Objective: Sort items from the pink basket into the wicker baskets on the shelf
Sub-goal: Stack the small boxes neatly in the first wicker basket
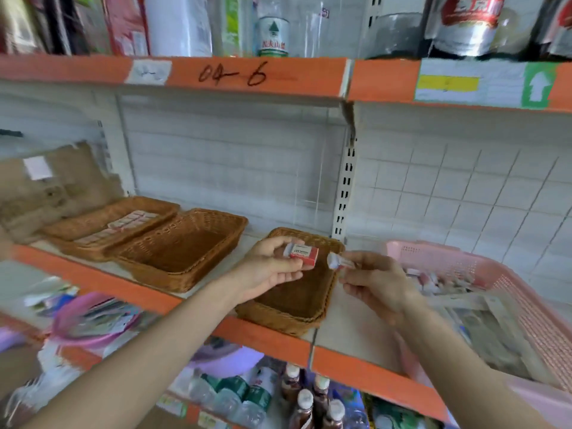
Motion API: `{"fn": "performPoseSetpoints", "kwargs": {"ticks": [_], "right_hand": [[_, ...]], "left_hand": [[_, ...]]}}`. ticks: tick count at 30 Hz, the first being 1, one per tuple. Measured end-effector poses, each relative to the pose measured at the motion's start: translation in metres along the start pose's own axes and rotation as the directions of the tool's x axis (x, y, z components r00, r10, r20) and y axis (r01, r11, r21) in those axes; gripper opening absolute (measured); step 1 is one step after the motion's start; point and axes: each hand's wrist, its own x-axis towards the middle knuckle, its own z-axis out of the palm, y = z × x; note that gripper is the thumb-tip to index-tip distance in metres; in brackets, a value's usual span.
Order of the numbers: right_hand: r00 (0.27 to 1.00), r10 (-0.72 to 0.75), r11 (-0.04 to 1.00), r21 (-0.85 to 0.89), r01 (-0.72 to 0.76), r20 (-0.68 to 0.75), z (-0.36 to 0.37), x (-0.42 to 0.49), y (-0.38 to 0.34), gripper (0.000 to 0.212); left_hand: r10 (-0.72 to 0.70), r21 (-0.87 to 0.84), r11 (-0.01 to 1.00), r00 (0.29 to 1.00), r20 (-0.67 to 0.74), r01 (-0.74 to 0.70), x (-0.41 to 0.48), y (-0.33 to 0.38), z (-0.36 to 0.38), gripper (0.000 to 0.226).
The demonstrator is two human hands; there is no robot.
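My left hand (272, 270) pinches a small red and white box (305, 254) above the right wicker basket (280, 318), which looks empty. My right hand (376, 281) pinches a small white item with a red stripe (340, 262) just right of that basket. The pink basket (507, 274) stands on the shelf at the right and holds several small items. The middle wicker basket (182, 246) looks empty. The left wicker basket (102, 226) holds several pink and white flat packs.
An orange shelf edge (266, 337) runs diagonally under the baskets. A cardboard box (52, 187) stands at the back left. Bottles (305, 404) fill the shelf below, and bags hang at lower left. The upper shelf marked "04-6" (232, 75) carries bottles and packages.
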Motion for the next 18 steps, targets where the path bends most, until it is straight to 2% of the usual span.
{"fn": "performPoseSetpoints", "kwargs": {"ticks": [4, 7, 12, 14, 16, 18], "right_hand": [[0.994, -0.105, 0.971, -0.212, 0.111, 0.039, 0.076, -0.003, 0.020, 0.023], [0.971, -0.206, 0.888, -0.394, 0.236, 0.119, 0.129, -0.005, 0.031, 0.022], [0.926, -0.276, 0.703, -0.603, 0.376, 0.256, 0.205, -0.010, 0.050, 0.019], [0.899, -0.302, 0.630, -0.641, 0.438, 0.317, 0.230, -0.013, 0.053, 0.019], [0.861, -0.325, 0.558, -0.656, 0.508, 0.391, 0.253, -0.016, 0.055, 0.030], [0.820, -0.340, 0.479, -0.666, 0.572, 0.460, 0.272, -0.013, 0.060, 0.022]], "left_hand": [[0.051, 0.139, 0.990, 0.993, -0.103, -0.036, -0.047, 0.016, -0.063, 0.029], [0.107, 0.323, 0.945, 0.981, -0.162, -0.050, -0.083, 0.024, -0.114, 0.023], [0.239, 0.686, 0.728, 0.944, -0.230, -0.017, -0.134, 0.037, -0.191, 0.020], [0.272, 0.773, 0.634, 0.933, -0.235, 0.010, -0.149, 0.041, -0.214, 0.024], [0.293, 0.831, 0.556, 0.927, -0.234, 0.034, -0.163, 0.041, -0.234, 0.029], [0.310, 0.874, 0.483, 0.924, -0.224, 0.050, -0.173, 0.040, -0.251, 0.030]]}}
